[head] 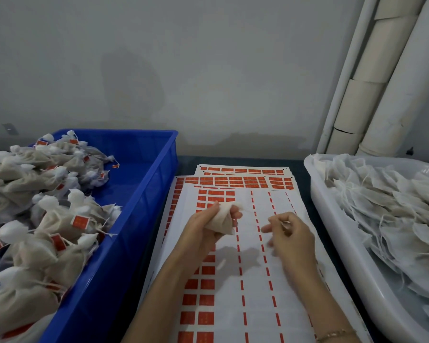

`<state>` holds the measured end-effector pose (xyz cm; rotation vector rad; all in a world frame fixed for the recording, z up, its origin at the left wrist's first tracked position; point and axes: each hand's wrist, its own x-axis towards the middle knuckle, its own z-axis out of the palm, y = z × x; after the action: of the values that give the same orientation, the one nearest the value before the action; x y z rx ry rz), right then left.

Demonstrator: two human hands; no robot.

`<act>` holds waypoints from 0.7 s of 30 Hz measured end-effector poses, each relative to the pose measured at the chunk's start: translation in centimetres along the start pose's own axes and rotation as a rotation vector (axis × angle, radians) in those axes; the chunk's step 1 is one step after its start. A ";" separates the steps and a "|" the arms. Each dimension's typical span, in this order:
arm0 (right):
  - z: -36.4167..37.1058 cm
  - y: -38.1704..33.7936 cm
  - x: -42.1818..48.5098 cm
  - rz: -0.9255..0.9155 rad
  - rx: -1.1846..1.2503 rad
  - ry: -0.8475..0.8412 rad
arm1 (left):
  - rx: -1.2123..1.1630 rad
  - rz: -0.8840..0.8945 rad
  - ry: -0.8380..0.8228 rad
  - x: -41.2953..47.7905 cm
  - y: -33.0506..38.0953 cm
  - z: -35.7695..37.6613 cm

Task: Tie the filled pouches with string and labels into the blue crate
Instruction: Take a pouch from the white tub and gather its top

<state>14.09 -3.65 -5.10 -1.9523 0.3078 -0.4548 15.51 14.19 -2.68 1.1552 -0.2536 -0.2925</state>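
Grey plaster wall (183, 58) behind, pale pipes (382, 95) up the far-right corner. Dark desk (305, 184) under a stack of label sheets (258, 268); many label columns bare beneath both grips.

Left grip (203, 229) curled round one filled pouch (223, 220), held just above the sheets, gathered neck poking out past the fingertips. Right grip (292, 236) just right of it, thumb and forefinger pinching what looks like a thin string (285, 222); too fine to trace back to the neck.

Handling, judged: light, soft, gauzy cloth, loose filling that shifts when squeezed. Not fragile, but likely to spill through an untied neck if tipped. Best held round the belly, neck upward and bunched, string wound right at the bunch.

Room: blue crate (159, 184) close left of the left grip, tall wall to lift over, heaped with tied pouches (60, 219) on its far side, bare blue floor on the side nearer the grip. White tub (332, 219) right of the right grip, full of untied pouches (394, 206). Free space only between the two rims, above the sheets; loose sheet edges apt to catch a dragging string.
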 end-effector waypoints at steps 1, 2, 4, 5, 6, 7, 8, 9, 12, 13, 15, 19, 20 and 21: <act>0.2 0.1 -0.3 -0.053 -0.094 -0.037 | -0.043 0.008 0.034 0.1 0.1 -0.2; 0.4 0.2 -0.5 -0.093 -0.158 -0.091 | -0.028 0.015 0.096 0.2 0.0 -0.5; 0.8 0.3 -0.9 -0.153 -0.224 -0.242 | 0.126 0.012 0.261 0.4 -0.4 -0.8; 0.9 0.2 -1.1 -0.181 -0.238 -0.322 | 0.223 0.009 0.324 0.3 -0.7 -0.8; 1.1 0.0 -1.2 -0.206 -0.228 -0.388 | 0.316 0.020 0.361 0.2 -0.9 -0.7; 1.2 -0.1 -1.4 -0.226 -0.191 -0.437 | 0.390 0.043 0.367 0.1 -1.1 -0.5; 1.2 -0.3 -1.5 -0.245 -0.145 -0.469 | 0.452 0.066 0.350 0.0 -1.3 -0.5; 1.2 -0.4 -1.5 -0.263 -0.106 -0.487 | 0.505 0.092 0.317 -0.1 -1.4 -0.4; 1.2 -0.8 -1.7 -0.286 -0.007 -0.516 | 0.697 0.151 0.257 0.0 -2.1 -0.6; 1.1 -0.8 -1.7 -0.286 0.031 -0.529 | 0.791 0.179 0.261 0.2 -2.4 -0.7; 1.2 -1.1 -1.9 -0.288 0.085 -0.550 | 0.954 0.250 0.276 0.5 -3.0 -0.9; 1.6 -1.2 -2.2 -0.303 0.187 -0.544 | 1.091 0.336 0.259 0.8 -3.3 -1.0; 1.7 -1.2 -2.3 -0.300 0.207 -0.537 | 1.088 0.356 0.260 0.8 -3.3 -1.1; 1.7 -1.2 -2.3 -0.297 0.222 -0.529 | 1.061 0.370 0.269 0.8 -3.3 -1.0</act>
<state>12.78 -0.81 -5.07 -1.8246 -0.3607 -0.1373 16.30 13.51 -6.10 2.1287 -0.3931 0.3877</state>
